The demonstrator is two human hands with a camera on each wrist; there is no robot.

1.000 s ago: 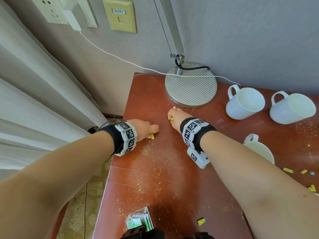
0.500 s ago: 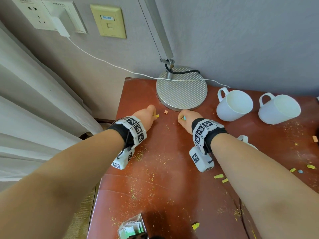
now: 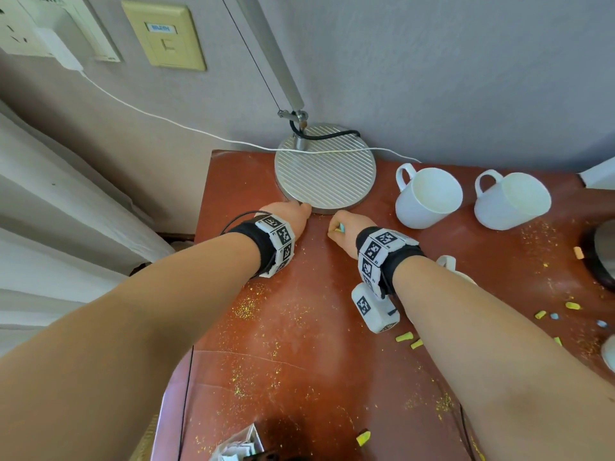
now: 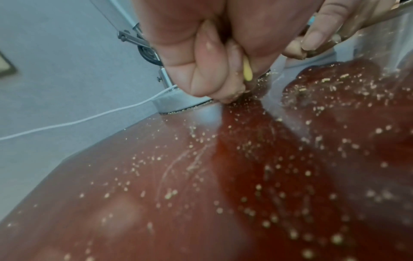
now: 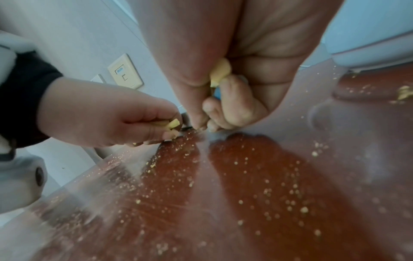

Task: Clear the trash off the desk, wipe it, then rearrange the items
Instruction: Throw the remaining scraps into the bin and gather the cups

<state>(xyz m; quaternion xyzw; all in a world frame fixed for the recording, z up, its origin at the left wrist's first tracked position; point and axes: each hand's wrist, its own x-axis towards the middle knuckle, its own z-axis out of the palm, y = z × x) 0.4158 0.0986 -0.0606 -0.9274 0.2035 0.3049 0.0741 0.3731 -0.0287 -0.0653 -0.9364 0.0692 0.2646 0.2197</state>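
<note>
My left hand (image 3: 293, 214) is curled at the front edge of the round lamp base (image 3: 326, 168) and holds yellow scraps (image 4: 247, 70) in its fingers; the same scraps (image 5: 172, 124) show in the right wrist view. My right hand (image 3: 339, 227) sits just to the right, fingers curled round yellow scraps (image 5: 220, 72) and a blue bit (image 3: 339, 228). The red-brown desk (image 3: 299, 327) is strewn with yellow crumbs. More yellow scraps (image 3: 404, 337) lie beside my right forearm, and one (image 3: 363, 438) near the front edge.
Two white mugs (image 3: 427, 197) (image 3: 511, 201) lie on their sides at the back right; a third mug (image 3: 447, 262) is half hidden by my right arm. A dark round object (image 3: 599, 254) sits at the right edge. A white cable (image 3: 166, 118) crosses the lamp base. Curtain hangs left.
Both hands have moved away from me towards the lamp base, the left one reaching its rim. The scrap that lay on the desk near the base half a second ago is gone from sight.
</note>
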